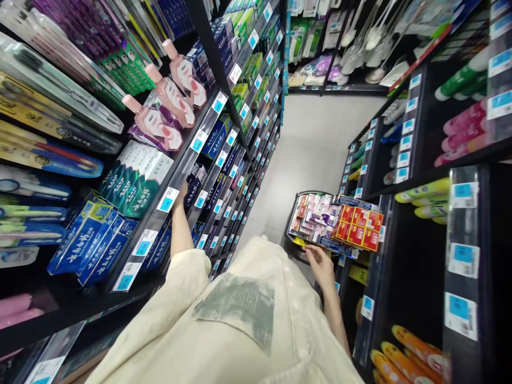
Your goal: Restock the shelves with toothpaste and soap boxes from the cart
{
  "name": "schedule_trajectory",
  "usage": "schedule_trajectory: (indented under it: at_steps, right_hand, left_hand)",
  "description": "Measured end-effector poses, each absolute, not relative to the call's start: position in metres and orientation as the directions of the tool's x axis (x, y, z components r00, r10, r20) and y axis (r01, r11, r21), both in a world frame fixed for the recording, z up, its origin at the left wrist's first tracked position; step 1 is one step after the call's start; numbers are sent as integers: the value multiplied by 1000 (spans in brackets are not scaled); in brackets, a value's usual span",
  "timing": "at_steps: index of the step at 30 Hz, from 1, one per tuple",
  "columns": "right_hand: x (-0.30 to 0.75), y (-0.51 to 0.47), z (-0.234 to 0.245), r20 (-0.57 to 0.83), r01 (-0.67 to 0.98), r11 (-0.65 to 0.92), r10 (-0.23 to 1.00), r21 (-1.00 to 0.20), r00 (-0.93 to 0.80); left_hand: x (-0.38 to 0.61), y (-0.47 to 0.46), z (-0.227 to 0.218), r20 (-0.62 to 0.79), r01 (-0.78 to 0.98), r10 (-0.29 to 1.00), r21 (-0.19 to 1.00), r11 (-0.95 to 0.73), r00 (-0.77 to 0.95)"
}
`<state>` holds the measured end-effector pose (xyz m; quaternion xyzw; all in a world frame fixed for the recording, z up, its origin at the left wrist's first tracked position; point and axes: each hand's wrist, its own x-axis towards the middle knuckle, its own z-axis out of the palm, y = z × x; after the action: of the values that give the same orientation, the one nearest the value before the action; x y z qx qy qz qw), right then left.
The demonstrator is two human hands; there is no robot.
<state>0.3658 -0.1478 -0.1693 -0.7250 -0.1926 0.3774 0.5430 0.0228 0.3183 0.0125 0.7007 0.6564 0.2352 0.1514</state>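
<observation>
My left arm stretches up to the left shelving, and my left hand [182, 193] reaches behind the shelf's front rail among dark blue toothpaste boxes [200, 184]; its fingers are hidden. My right hand [320, 262] is curled on the near rim of a black basket [294, 210] packed with red and pink boxes [358, 224]. Pink mouthwash bottles [172, 98] lie on the shelf above my left hand. Green and white toothpaste boxes [136, 178] stand to its left.
I stand in a narrow shop aisle with a pale floor [308, 144] running ahead. Black shelving with blue price tags [167, 201] lines both sides. Toothbrush packs [44, 154] fill the far left. Tubes and bottles [424, 189] lie on the right shelves.
</observation>
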Motion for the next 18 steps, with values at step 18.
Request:
schedule_trajectory:
  at_steps: [18]
  right_hand:
    - [382, -153, -176, -361, -161, -339, 690, -927, 627]
  left_hand:
    - [25, 308, 1, 119, 880, 991, 475, 1, -65]
